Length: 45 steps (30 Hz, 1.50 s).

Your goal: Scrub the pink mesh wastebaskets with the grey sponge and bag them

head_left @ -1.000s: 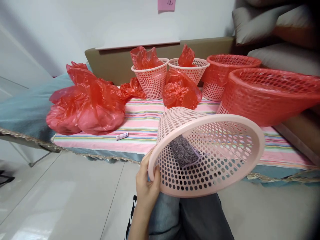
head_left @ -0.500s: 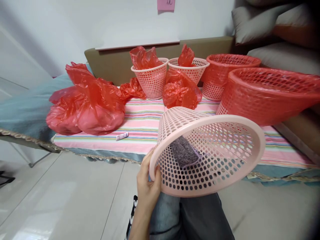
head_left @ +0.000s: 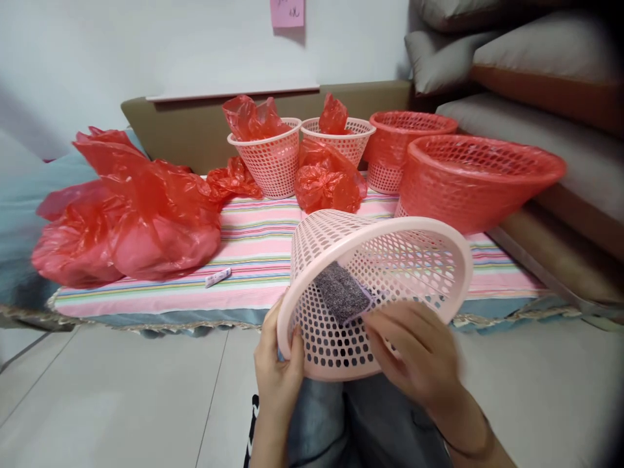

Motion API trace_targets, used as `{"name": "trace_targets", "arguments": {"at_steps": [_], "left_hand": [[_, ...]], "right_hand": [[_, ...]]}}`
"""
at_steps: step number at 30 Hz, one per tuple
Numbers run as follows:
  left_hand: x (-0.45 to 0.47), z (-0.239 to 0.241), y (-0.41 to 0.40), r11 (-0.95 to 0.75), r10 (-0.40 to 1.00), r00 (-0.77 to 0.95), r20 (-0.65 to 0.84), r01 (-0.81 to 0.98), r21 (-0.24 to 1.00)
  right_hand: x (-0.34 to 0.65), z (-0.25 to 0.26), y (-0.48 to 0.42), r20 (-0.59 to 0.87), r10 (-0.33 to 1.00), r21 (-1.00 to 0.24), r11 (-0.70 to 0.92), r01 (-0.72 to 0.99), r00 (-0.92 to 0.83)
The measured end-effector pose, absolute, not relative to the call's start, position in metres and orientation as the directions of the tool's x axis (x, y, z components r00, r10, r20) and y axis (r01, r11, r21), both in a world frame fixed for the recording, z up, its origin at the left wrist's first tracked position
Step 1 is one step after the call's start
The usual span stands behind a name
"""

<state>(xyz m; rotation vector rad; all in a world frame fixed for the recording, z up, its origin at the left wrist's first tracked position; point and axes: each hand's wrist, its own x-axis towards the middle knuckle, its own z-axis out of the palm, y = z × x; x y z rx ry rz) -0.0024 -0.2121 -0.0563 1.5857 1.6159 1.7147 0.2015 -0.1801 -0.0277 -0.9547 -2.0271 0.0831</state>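
A pink perforated plastic basket (head_left: 390, 260) lies tilted on its side over my lap, its mouth facing me. My left hand (head_left: 279, 370) grips its rim at the lower left, thumb inside. A grey-purple cloth pad (head_left: 341, 294) lies inside the basket on its wall. My right hand (head_left: 419, 354) reaches into the basket's mouth, fingers spread and slightly blurred, fingertips close to the pad and holding nothing I can see.
A striped cloth (head_left: 253, 253) covers the low table ahead. On it sit red plastic bags (head_left: 131, 214), two small pink baskets (head_left: 270, 162) holding red bags, two baskets lined in red (head_left: 478, 179), and a small white tube (head_left: 218, 277). Cushions are stacked at right.
My right hand has come into view and reached into the basket toward the pad. The view shifted right and down a little. My left hand kept its grip on the rim.
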Motion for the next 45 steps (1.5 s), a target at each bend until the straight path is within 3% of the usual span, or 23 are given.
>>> {"name": "trace_targets", "arguments": {"at_steps": [5, 13, 20, 32, 37, 40, 45], "left_hand": [[-0.003, -0.057, -0.213, -0.318, 0.822, -0.329, 0.464, 0.412, 0.854], [-0.001, -0.056, -0.211, -0.302, 0.817, -0.354, 0.454, 0.408, 0.861], [0.006, -0.055, -0.211, -0.282, 0.765, -0.42, 0.489, 0.464, 0.84], [0.009, -0.054, -0.213, -0.345, 0.767, -0.36, 0.532, 0.468, 0.814], [0.003, -0.057, -0.213, -0.283, 0.766, -0.393, 0.509, 0.505, 0.816], [-0.001, -0.059, -0.212, -0.254, 0.768, -0.416, 0.486, 0.5, 0.828], [0.0, -0.059, -0.211, -0.29, 0.759, -0.378, 0.531, 0.535, 0.794]], "right_hand": [[0.166, -0.063, -0.098, 0.308, 0.876, -0.484, 0.48, 0.732, -0.371], [0.138, -0.11, -0.066, 0.113, 0.939, -0.45, 0.341, 0.826, -0.325], [0.144, -0.114, -0.08, 0.058, 0.952, -0.44, 0.294, 0.849, -0.299], [0.192, -0.091, -0.188, 0.053, 0.885, -0.503, 0.423, 0.753, -0.462], [0.212, -0.082, -0.207, 0.175, 0.793, -0.371, 0.602, 0.707, -0.584], [0.219, -0.077, -0.222, 0.166, 0.698, -0.263, 0.712, 0.651, -0.697], [0.227, -0.093, -0.237, 0.166, 0.706, -0.157, 0.708, 0.688, -0.688]]}}
